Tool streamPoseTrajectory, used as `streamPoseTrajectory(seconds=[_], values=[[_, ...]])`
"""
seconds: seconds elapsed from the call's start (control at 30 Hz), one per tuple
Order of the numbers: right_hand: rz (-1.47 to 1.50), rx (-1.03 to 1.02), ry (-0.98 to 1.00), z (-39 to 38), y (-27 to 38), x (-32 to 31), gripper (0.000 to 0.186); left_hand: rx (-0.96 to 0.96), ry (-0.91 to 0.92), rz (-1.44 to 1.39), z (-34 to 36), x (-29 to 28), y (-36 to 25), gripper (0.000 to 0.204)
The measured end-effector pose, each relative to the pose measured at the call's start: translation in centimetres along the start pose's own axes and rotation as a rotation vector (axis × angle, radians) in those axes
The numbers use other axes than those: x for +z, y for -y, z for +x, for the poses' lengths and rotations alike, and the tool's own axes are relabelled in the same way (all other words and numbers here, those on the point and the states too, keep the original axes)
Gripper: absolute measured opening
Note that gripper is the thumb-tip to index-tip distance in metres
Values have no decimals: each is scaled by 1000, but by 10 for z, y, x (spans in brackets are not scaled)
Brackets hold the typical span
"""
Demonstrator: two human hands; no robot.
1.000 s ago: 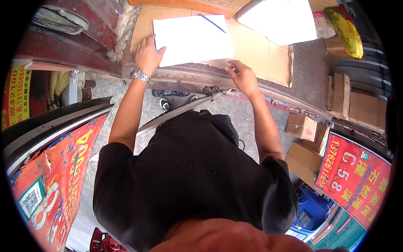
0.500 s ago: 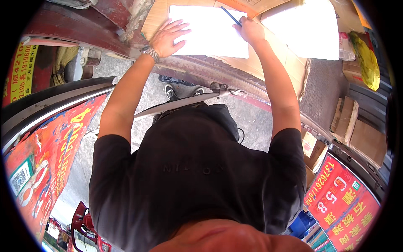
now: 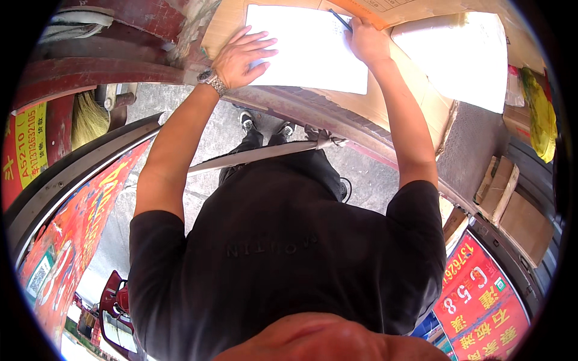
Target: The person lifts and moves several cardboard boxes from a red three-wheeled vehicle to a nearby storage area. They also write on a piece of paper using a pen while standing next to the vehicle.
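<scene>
A sheet of white paper (image 3: 307,54), very bright in the light, lies on brown cardboard (image 3: 421,99). My left hand (image 3: 239,58) rests flat on the paper's left edge with its fingers spread; a metal watch (image 3: 212,81) is on that wrist. In my right hand (image 3: 368,43), at the paper's upper right, a dark pen (image 3: 341,20) is gripped, its shaft slanting up to the left. The pen's tip is hidden by the hand.
A second white sheet (image 3: 463,60) lies to the right, near a yellow plastic bag (image 3: 539,114). Cardboard boxes (image 3: 524,210) stand at the right. Red sign panels (image 3: 69,222) flank me. A pale strap (image 3: 259,155) stretches across before my waist.
The view has shifted slightly. My right hand has moved a little up and right with the pen, whose shaft shows shorter. My left hand stays flat on the paper.
</scene>
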State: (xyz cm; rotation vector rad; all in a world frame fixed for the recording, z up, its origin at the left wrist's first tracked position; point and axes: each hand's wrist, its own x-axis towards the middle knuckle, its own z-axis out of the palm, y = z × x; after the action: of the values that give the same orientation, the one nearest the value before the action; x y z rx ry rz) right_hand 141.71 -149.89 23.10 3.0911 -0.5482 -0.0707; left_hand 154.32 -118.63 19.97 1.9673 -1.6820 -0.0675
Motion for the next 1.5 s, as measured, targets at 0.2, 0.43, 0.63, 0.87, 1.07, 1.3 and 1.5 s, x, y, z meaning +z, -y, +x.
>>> streamPoseTrajectory(seconds=[0.2,0.43,0.63,0.87,1.07,1.3,1.5], values=[[118,-117,-140,23,-3,9,19,0,-11,-74,2,1,5,33],[199,-255,-267,50,24,13,20,-11,-8,-64,3,-1,4,34],[1375,-51,138,41,61,-6,39,-4,-37,-33,4,0,2,29],[2150,347,425,-33,77,8,21,-4,-61,-32,4,3,3,29],[1919,270,24,-31,61,4,53,-7,-62,-43,2,1,1,30],[1401,218,-289,-24,75,39,31,6,-70,-31,5,1,3,29],[1121,256,-312,-27,80,39,38,-8,-63,-44,2,1,1,29]])
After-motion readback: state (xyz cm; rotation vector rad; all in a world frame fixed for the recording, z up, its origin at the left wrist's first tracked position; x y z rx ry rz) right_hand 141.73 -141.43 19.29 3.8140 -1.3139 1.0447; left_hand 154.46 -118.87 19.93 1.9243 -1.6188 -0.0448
